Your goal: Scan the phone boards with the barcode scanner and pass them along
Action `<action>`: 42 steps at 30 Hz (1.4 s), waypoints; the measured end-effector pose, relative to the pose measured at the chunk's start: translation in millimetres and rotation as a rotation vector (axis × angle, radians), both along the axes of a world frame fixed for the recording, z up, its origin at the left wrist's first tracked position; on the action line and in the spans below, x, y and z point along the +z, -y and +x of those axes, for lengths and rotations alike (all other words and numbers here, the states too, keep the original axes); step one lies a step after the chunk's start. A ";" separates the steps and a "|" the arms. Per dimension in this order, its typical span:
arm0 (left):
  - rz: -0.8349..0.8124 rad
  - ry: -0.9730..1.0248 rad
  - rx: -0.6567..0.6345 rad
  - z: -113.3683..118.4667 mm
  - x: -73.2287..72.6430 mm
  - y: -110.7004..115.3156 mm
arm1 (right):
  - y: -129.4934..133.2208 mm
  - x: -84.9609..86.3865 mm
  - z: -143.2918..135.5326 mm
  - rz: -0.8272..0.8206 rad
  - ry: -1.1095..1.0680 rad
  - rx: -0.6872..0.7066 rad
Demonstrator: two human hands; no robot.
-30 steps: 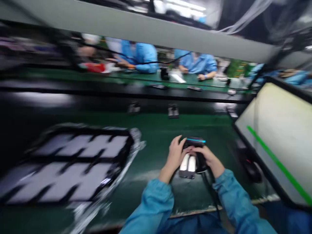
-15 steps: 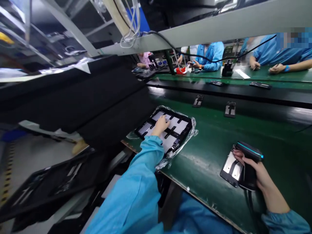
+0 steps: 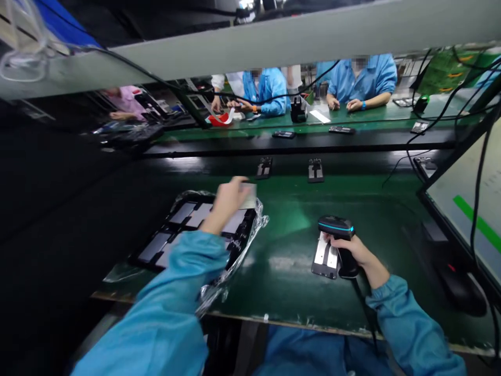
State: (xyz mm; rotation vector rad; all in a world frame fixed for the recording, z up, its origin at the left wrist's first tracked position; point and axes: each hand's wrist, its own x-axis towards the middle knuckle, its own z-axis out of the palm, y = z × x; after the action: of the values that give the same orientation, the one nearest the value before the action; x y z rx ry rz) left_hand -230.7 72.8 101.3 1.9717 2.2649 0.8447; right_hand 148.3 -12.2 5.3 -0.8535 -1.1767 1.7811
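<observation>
My left hand (image 3: 227,201) is closed on a pale flat piece (image 3: 248,196), blurred by motion, above the right part of a black tray (image 3: 166,228). Several silvery flat pieces lie in the tray's compartments, and clear plastic film (image 3: 250,243) surrounds it. In my right hand (image 3: 354,248) is a black barcode scanner (image 3: 335,225) with a lit blue strip. Under the scanner's head lies a phone body (image 3: 325,256) with silver plates, close to my right fingertips; whether they touch it is unclear.
Phone bodies (image 3: 264,167) (image 3: 315,171) lie beyond on the bench, more on the black belt (image 3: 235,143). At right are a monitor (image 3: 469,193), hanging cables and a black mouse (image 3: 460,287). A grey beam (image 3: 235,44) crosses overhead. People in blue sit across.
My left hand has risen from the tray with a pale piece and moved to its right side. The view has turned right, bringing the monitor in. My right hand still holds the scanner.
</observation>
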 end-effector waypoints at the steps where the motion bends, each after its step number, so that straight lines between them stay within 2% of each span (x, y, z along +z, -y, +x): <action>1: -0.010 0.010 -0.082 27.8 -9.8 -0.6 | 0.6 0.1 -0.5 0.002 0.001 0.013; 4: -0.004 0.138 -0.307 100.6 -40.3 2.3 | 1.7 0.3 -2.4 0.012 0.012 0.031; 5: 0.003 0.189 -0.336 116.3 -47.4 4.3 | 1.7 0.0 -3.1 0.019 0.015 0.032; 7: 0.009 0.265 -0.341 132.6 -55.6 7.9 | 1.2 -1.3 -3.9 0.040 0.018 0.026; 17: -0.027 0.358 -0.310 130.9 -66.5 11.3 | 2.0 -9.1 -6.4 0.033 -0.022 0.032; 23: -0.063 0.549 -0.340 126.7 -73.0 10.7 | -2.1 -5.4 -0.5 -0.019 -0.092 0.006; 26: -0.142 0.724 -0.426 139.3 -85.2 28.9 | -12.3 -7.5 7.5 -0.072 -0.156 -0.057; 30: -0.403 0.863 -0.591 173.2 -109.7 68.5 | -25.8 -14.7 15.9 -0.173 -0.198 -0.133; 33: -0.363 0.774 -0.679 184.4 -119.6 84.9 | -28.4 -15.7 13.3 -0.228 -0.191 -0.154; 36: -0.197 0.493 -0.747 179.3 -126.4 95.0 | -22.9 -9.9 9.2 -0.245 -0.157 -0.183; 38: -0.134 0.343 -0.710 175.9 -137.9 106.3 | -15.0 -4.3 11.5 -0.235 -0.123 -0.233; 39: -0.119 0.311 -0.633 175.9 -146.2 113.7 | -9.1 -1.7 14.4 -0.223 -0.107 -0.272; 41: -0.125 0.324 -0.441 180.3 -163.9 130.1 | 8.1 2.4 21.0 -0.194 -0.082 -0.388; 42: -0.174 0.371 -0.405 184.8 -171.1 138.1 | 19.2 3.5 23.3 -0.183 -0.070 -0.433</action>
State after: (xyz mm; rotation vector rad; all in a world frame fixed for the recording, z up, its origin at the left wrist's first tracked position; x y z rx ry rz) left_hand -45.9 -65.3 -69.7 1.9058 1.6081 0.8456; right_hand 171.7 -31.3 8.8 -1.0527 -0.7223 1.5571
